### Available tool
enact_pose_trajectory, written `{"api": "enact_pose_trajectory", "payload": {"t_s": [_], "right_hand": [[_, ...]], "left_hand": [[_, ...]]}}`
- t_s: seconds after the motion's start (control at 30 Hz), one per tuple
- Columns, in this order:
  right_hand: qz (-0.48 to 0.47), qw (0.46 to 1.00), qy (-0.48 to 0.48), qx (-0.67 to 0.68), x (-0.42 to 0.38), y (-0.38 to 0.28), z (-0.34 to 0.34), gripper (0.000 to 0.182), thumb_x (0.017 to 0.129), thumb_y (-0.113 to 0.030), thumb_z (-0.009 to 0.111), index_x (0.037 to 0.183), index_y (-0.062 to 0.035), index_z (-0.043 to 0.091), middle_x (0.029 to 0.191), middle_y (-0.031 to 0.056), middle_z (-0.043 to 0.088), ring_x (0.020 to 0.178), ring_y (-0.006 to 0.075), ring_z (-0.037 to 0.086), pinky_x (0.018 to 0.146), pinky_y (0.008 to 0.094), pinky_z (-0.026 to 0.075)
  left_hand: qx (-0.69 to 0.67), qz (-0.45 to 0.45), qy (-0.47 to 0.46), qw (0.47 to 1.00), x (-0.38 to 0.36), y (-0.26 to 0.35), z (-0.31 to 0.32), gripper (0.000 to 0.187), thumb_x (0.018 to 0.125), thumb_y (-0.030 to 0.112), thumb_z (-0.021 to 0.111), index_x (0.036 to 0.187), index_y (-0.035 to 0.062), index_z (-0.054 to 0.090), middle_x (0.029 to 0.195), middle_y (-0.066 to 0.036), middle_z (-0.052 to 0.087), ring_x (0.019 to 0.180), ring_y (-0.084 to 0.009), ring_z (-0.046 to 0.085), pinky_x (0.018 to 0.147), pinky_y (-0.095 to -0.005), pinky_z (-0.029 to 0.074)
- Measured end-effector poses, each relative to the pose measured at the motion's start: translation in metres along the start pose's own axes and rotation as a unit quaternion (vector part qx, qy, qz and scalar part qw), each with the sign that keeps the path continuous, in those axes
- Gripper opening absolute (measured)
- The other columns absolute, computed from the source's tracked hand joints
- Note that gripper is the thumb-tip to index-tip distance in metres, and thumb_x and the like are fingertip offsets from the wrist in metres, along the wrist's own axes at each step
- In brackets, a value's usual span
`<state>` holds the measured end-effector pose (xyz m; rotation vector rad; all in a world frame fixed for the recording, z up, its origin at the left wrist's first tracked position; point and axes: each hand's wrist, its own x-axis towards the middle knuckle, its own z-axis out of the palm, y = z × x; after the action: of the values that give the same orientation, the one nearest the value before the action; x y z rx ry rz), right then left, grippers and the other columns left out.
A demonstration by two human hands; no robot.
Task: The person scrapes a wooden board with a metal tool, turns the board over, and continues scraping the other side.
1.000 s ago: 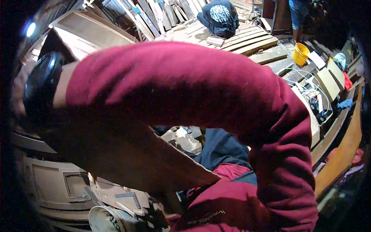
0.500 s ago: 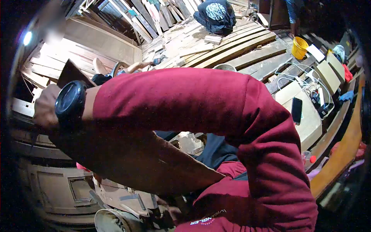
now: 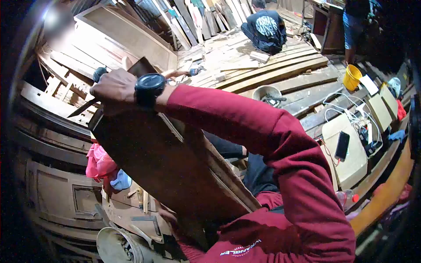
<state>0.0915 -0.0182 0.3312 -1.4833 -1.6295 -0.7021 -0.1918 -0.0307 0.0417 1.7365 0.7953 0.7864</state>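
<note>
**Step in hand.** Your right hand [image 3: 115, 87] is clamped over the upper end of the dark wooden board [image 3: 175, 175]. The fingers wrap to the far side and are hidden, so the closure is judged from the knuckles. The board slopes down and back from the grip towards your body, its lower end out of sight behind your red sleeve [image 3: 263, 144]. Your left hand is not visible. This appears to be the lift-and-turn stage.

**Next move.** Judged from the slope, any swing calls for support under the low end, far below the grip, before you release the top.

**Surroundings.**
- Just left of the grip: a thin dark pointed piece [image 3: 81, 108], type unclear.
- Below the grip, beside the board: a pink cloth [image 3: 98, 162] and a carved panel [image 3: 57, 197].
- Well right of the grip: a phone [image 3: 342, 146] on a pale slab [image 3: 351, 171], white cables [image 3: 351, 111], a yellow bucket [image 3: 351, 78].
- Beyond the grip: a crouching person [image 3: 265, 26] among planks.

**Obstruction.** The carved panel and cloth crowd the side under the grip.
</note>
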Motion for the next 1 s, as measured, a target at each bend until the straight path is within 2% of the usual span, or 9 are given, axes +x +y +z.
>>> {"api": "enact_pose_trajectory", "payload": {"t_s": [0.1,0.17,0.23,0.4,0.73,1.0], "right_hand": [[0.009,1.0,-0.01,-0.015,0.003,-0.016,-0.007,0.017,0.067,-0.021,0.073,0.079,-0.0104,0.068,0.067,0.0125,0.065,0.069,0.0333,0.07,0.058,0.045,0.057],[-0.098,0.994,0.044,0.0,0.009,-0.017,-0.007,0.014,0.069,-0.024,0.074,0.07,-0.0116,0.066,0.068,0.0132,0.065,0.068,0.0342,0.069,0.057,0.0445,0.056],[-0.12,0.991,0.059,0.006,0.012,-0.026,-0.009,0.014,0.069,-0.024,0.073,0.071,-0.0117,0.067,0.068,0.013,0.066,0.068,0.034,0.069,0.057,0.0444,0.056],[-0.12,0.99,0.073,0.011,0.014,-0.044,-0.008,0.013,0.071,-0.024,0.072,0.071,-0.0121,0.068,0.069,0.0125,0.067,0.069,0.0334,0.07,0.057,0.0441,0.056],[-0.114,0.989,0.098,0.001,0.024,-0.068,0.004,0.012,0.075,-0.025,0.07,0.073,-0.013,0.07,0.071,0.0114,0.068,0.069,0.0323,0.071,0.059,0.0435,0.056],[-0.102,0.99,0.095,-0.021,0.027,-0.068,0.047,0.013,0.078,-0.025,0.068,0.074,-0.0137,0.072,0.072,0.0106,0.07,0.07,0.0314,0.071,0.06,0.0431,0.056]], "left_hand": [[0.092,0.085,-0.001,0.992,0.046,0.038,-0.018,0.064,0.107,0.049,0.048,0.143,-0.0034,0.05,0.136,-0.017,0.06,0.119,-0.0256,0.057,0.104,-0.0379,0.045],[0.157,0.124,-0.019,0.98,0.073,0.065,-0.024,0.064,0.107,0.049,0.048,0.143,-0.0033,0.05,0.136,-0.017,0.061,0.118,-0.0255,0.057,0.104,-0.0379,0.045],[0.212,0.146,-0.048,0.965,0.094,0.087,-0.026,0.064,0.107,0.049,0.048,0.143,-0.0033,0.05,0.135,-0.017,0.061,0.118,-0.0254,0.057,0.104,-0.0378,0.045],[0.277,0.16,-0.085,0.943,0.118,0.104,-0.017,0.063,0.107,0.049,0.049,0.143,-0.0031,0.051,0.135,-0.017,0.061,0.118,-0.0251,0.057,0.104,-0.0376,0.045],[0.325,0.169,-0.088,0.926,0.128,0.108,-0.021,0.062,0.106,0.048,0.05,0.142,-0.0028,0.052,0.134,-0.017,0.062,0.117,-0.0246,0.057,0.103,-0.0372,0.045],[0.349,0.178,-0.103,0.914,0.147,0.11,-0.005,0.061,0.106,0.048,0.051,0.141,-0.0026,0.053,0.133,-0.016,0.063,0.117,-0.0241,0.058,0.103,-0.0369,0.045]]}}
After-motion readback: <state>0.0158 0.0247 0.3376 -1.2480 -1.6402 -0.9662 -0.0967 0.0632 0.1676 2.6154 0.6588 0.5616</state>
